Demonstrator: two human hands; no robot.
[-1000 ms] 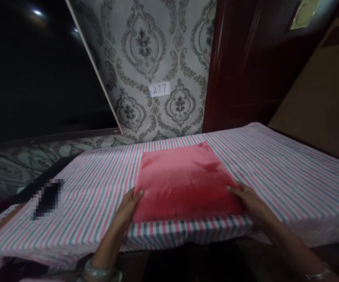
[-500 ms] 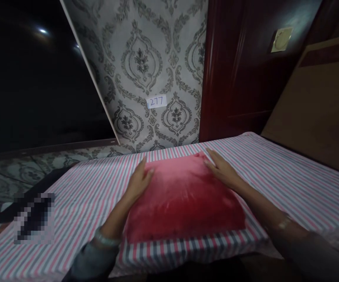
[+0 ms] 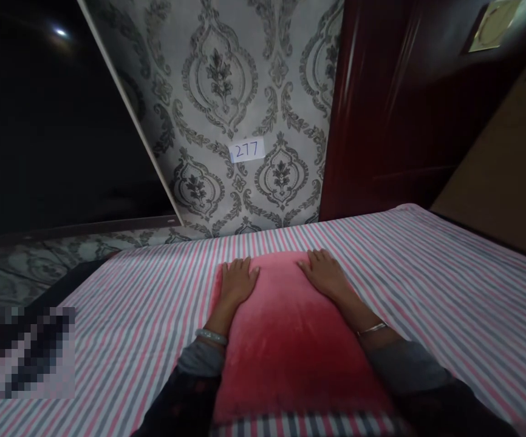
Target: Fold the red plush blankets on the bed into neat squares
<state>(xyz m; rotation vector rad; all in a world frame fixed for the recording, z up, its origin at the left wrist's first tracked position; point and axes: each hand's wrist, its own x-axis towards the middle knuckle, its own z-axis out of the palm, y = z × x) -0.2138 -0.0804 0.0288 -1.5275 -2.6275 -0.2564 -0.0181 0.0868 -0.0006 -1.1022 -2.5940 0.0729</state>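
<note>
A plush red cloth [image 3: 290,328], paler pink toward its far edge, lies as a flat rectangle on the striped tablecloth [image 3: 153,321]. I cannot tell whether it is a folded blanket or a cushion. My left hand [image 3: 238,279] rests palm down on its far left corner, fingers spread and pointing away from me. My right hand [image 3: 327,273] lies the same way on the far right corner, thumb turned inward. Both hands press on the top surface without gripping it. The near edge of the red cloth shows between my forearms.
A wall with patterned wallpaper and a paper label [image 3: 247,150] reading 277 stands behind the table. A large dark screen [image 3: 62,133] is at left, a dark red door panel [image 3: 381,121] at right, and a brown board [image 3: 509,176] at far right. A pixelated patch covers something at lower left.
My hands have moved from beside the red cloth's far corners onto its top and now lie flatter. The cloth looks narrower between my arms, and the view has shifted slightly.
</note>
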